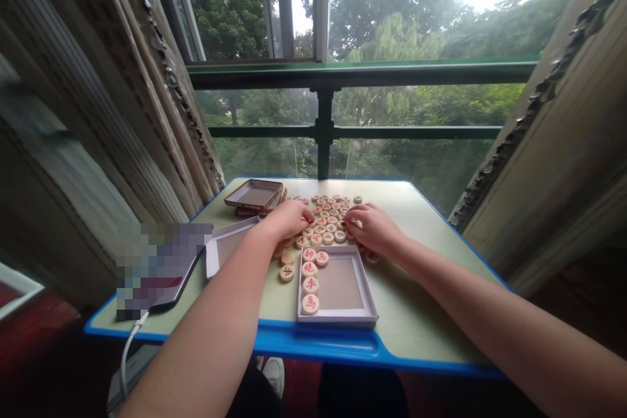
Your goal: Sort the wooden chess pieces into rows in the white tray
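The left hand point(292, 217) bends over loose round pale wooden game pieces point(316, 240), its fingertips low among them; whether it pinches one I cannot tell. The right hand point(371, 227) lies across the heap's right side, fingers bent down, its grip likewise unclear; it partly covers some pieces. The left forearm hides part of a shallow white open tray point(230, 249) near the left edge of the pale green blue-rimmed table point(431, 320). A dark flat device point(179, 271) at that edge is largely pixelated.

Red characters read 帥, 車 and 馬 on pieces inside a shallow white square box point(339, 319) by the front edge; one is hard to read. Four line its left wall, a fifth beside the topmost. A black-marked piece point(287, 273) lies outside, left of it. Toward the far left corner, a brown-rimmed shallow tray point(255, 194) tops a stack.
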The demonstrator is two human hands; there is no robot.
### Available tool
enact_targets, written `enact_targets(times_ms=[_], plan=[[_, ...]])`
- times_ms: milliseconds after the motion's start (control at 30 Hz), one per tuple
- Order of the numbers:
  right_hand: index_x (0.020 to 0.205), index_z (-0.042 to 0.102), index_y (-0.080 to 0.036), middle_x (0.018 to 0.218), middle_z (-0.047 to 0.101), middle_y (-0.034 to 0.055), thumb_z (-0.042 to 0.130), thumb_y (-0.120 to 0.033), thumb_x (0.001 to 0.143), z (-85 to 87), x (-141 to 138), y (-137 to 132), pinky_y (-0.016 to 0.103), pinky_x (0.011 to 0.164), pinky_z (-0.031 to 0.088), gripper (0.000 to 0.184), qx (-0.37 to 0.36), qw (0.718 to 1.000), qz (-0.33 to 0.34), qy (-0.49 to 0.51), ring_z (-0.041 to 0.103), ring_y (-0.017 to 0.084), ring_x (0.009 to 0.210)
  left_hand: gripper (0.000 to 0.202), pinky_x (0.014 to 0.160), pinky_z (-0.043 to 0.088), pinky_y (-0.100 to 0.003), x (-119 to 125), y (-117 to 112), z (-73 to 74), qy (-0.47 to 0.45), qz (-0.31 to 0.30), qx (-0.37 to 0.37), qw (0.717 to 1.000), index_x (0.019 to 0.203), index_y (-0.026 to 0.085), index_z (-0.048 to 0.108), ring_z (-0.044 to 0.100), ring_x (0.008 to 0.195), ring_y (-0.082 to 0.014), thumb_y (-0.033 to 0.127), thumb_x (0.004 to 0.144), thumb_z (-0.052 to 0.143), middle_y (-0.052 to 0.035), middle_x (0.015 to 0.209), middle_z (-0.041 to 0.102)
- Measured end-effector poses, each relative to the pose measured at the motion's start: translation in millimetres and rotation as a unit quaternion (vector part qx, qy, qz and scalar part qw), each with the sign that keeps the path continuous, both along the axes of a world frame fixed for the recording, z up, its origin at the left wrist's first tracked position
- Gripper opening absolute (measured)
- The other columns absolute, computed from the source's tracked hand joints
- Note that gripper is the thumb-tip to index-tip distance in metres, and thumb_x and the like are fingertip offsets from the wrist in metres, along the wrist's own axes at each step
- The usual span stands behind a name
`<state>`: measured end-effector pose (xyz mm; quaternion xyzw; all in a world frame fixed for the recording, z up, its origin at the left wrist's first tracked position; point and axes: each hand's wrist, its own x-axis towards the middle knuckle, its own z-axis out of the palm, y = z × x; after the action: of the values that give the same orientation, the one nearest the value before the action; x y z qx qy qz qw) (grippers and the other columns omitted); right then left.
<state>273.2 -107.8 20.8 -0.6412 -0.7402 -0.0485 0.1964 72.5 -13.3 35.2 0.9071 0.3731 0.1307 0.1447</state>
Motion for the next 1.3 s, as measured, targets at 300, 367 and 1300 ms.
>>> enact_targets(times_ms=[300, 367, 1300], plan=[[0.083, 0.071, -0.019, 0.094, 0.068, 0.0060, 0.053, -0.025, 0.082, 0.6, -7.5, -5.4, 0.032, 0.082, 0.043, 0.019, 0.021, 0.998, 0.053, -0.008, 0.055, 0.021, 0.088, 0.023, 0.079, 0.045, -0.027, 6.2, 0.2, -5.9, 0.017, 0.003, 0.069, 0.998, 0.083, 0.019, 0.071, 0.061, 0.087, -0.0215, 0.036, 0.075, 0.058, -0.0079, 0.092, 0.067], [0.081, 0.071, -0.020, 0.092, 0.068, 0.0059, 0.053, -0.023, 0.081, 0.0, -9.4, -5.7, 0.033, 0.082, 0.043, 0.018, 0.028, 0.997, 0.074, -0.007, 0.055, 0.020, 0.087, 0.020, 0.078, 0.045, -0.028, 6.2, -0.3, -5.4, 0.004, 0.013, 0.075, 0.997, 0.081, 0.019, 0.069, 0.060, 0.086, -0.0215, 0.035, 0.073, 0.061, -0.0080, 0.092, 0.066], [0.106, 0.060, -0.019, 0.101, 0.066, 0.0089, 0.051, -0.030, 0.085, 7.6, -15.9, -17.4, 0.039, 0.086, 0.044, 0.026, 0.179, 0.975, 0.130, 0.015, 0.053, 0.024, 0.095, 0.035, 0.067, 0.048, -0.026, 11.6, -24.2, 15.3, -0.343, -0.063, -0.441, 0.827, 0.086, 0.011, 0.066, 0.058, 0.067, -0.0098, 0.034, 0.062, 0.077, -0.0065, 0.080, 0.065]])
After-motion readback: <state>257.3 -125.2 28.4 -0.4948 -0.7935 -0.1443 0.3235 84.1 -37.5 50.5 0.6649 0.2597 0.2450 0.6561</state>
